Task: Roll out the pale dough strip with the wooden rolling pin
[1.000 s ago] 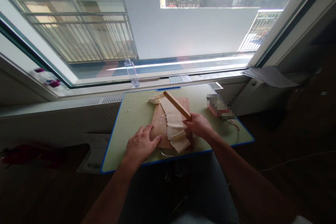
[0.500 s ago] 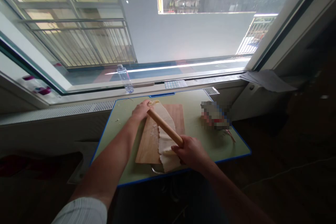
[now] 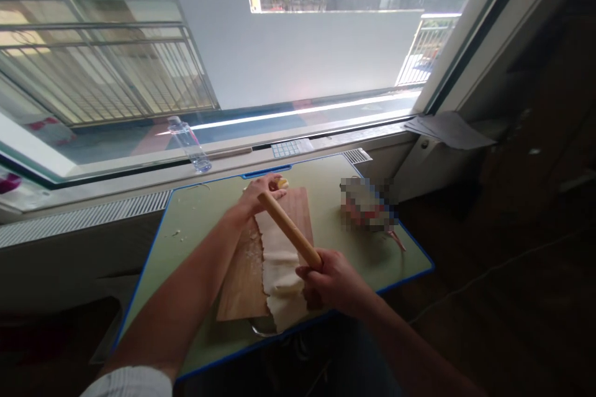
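Observation:
A long, thin sheet of pale dough (image 3: 275, 242) lies along a wooden board (image 3: 239, 291), and its near end folds and hangs past the board's near edge. My right hand (image 3: 333, 279) is wrapped round the near end of a wooden rolling pin (image 3: 291, 231), which slants over the dough with its far end close to my left wrist. At the board's far end, my left hand (image 3: 261, 193) has its fingers and thumb closed about the dough's yellowish far edge. My left palm hides part of that edge. White flour dusts the board's left side.
The green table (image 3: 367, 260) has a blue rim. A blurred-out object (image 3: 367, 205) sits at its right. On the windowsill beyond are a clear plastic bottle (image 3: 190, 146) and a gridded card (image 3: 289, 147); papers (image 3: 449, 129) lie farther right.
The view has swung right. My left hand and the dough's far end have shifted rightward on the board. My right hand still grips the rolling pin, which stays slanted over the dough.

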A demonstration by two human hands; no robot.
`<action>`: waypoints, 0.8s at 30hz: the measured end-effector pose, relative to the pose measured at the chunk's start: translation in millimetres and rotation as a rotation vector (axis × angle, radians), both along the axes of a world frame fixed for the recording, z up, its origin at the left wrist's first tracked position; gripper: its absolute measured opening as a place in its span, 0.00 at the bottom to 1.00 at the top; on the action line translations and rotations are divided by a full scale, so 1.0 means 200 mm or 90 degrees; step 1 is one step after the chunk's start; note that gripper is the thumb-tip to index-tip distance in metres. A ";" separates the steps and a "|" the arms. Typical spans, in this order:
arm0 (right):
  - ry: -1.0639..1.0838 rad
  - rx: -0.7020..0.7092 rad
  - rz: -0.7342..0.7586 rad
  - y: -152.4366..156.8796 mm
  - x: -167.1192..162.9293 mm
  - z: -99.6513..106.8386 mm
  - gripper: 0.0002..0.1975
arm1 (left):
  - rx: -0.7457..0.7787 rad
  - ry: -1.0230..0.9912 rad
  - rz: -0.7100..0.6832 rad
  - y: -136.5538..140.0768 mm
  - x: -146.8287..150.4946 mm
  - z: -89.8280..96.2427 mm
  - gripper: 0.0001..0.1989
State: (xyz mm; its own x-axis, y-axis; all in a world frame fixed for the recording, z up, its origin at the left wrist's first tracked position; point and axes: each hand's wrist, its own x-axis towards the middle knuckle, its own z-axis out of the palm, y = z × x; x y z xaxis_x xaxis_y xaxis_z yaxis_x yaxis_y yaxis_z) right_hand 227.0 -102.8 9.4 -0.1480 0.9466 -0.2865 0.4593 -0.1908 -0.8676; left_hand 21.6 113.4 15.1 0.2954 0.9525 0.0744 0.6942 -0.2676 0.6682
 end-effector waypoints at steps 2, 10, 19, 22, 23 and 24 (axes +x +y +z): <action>0.004 0.004 -0.012 -0.01 0.01 -0.01 0.12 | 0.049 0.019 0.029 -0.03 -0.07 0.00 0.31; 0.003 -0.023 -0.026 0.11 -0.01 0.00 0.11 | -0.021 0.103 0.143 0.08 -0.31 -0.04 0.21; 0.037 -0.059 -0.033 0.21 0.08 -0.02 0.15 | -0.158 -0.348 0.015 0.25 -0.12 -0.05 0.17; -0.009 -0.033 -0.027 0.20 0.10 -0.01 0.16 | -0.086 -0.215 0.077 0.29 -0.11 -0.10 0.12; -0.042 -0.013 -0.017 0.20 0.11 -0.01 0.16 | -0.058 -0.184 0.097 0.31 -0.12 -0.12 0.12; -0.079 0.005 -0.004 0.20 0.10 0.01 0.16 | -0.037 -0.165 0.116 0.31 -0.13 -0.13 0.12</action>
State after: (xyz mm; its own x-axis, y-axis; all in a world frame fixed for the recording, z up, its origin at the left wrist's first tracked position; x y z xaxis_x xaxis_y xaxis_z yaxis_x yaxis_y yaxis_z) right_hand 247.9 -63.2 10.6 -0.1064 0.9494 -0.2956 0.5625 -0.1877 -0.8052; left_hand -5.3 175.1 -9.9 0.0985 0.9927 0.0689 0.5324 -0.1111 0.8392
